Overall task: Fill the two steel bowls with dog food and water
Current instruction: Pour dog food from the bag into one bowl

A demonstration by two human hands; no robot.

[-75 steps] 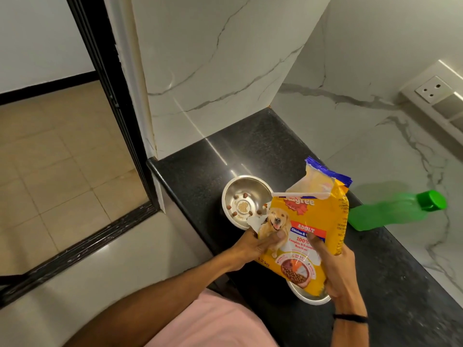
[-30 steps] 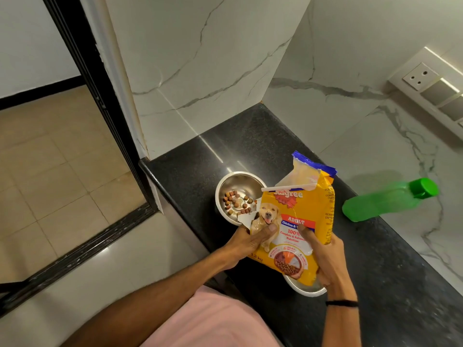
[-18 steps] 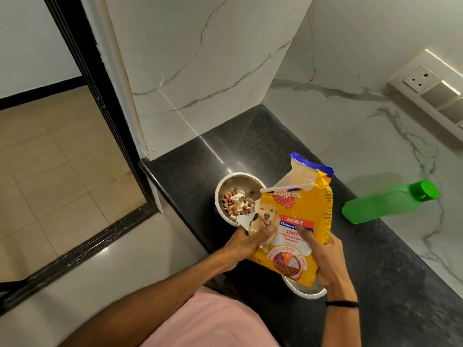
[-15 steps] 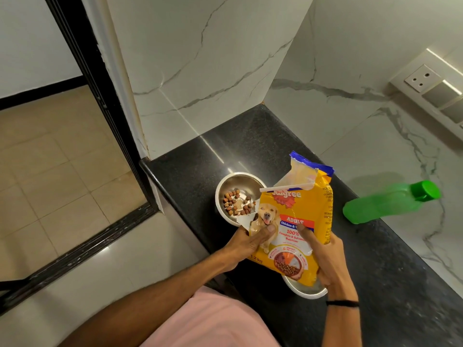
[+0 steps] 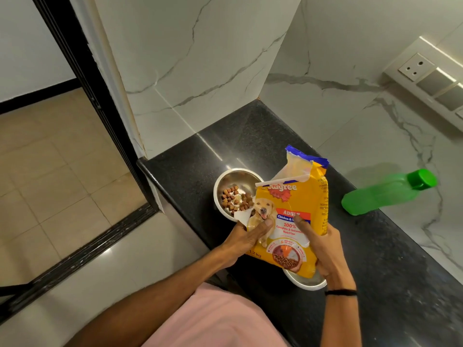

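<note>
Both hands grip the yellow dog food bag (image 5: pixel 293 221) and hold it tilted above the black worktop (image 5: pixel 380 271). The left hand (image 5: pixel 246 237) pinches the bag's lower left corner, thumb across the printed dog, beside the torn white opening. The right hand (image 5: pixel 323 249) wraps around the bag's right edge, thumb pressed on the front; a black wristband (image 5: pixel 340 293) sits on that wrist.

Just beyond the left hand stands one steel bowl (image 5: pixel 234 171), the bag's torn corner right over its near rim. Brown kibble (image 5: pixel 231 197) covers part of its bottom. The second steel bowl (image 5: pixel 305 284) sits under the bag, next to the right wrist; only its near rim shows, so I cannot tell what is in it.

Well to the right of the right hand, a green bottle (image 5: pixel 383 194) with its cap on lies on its side at the wall.
</note>
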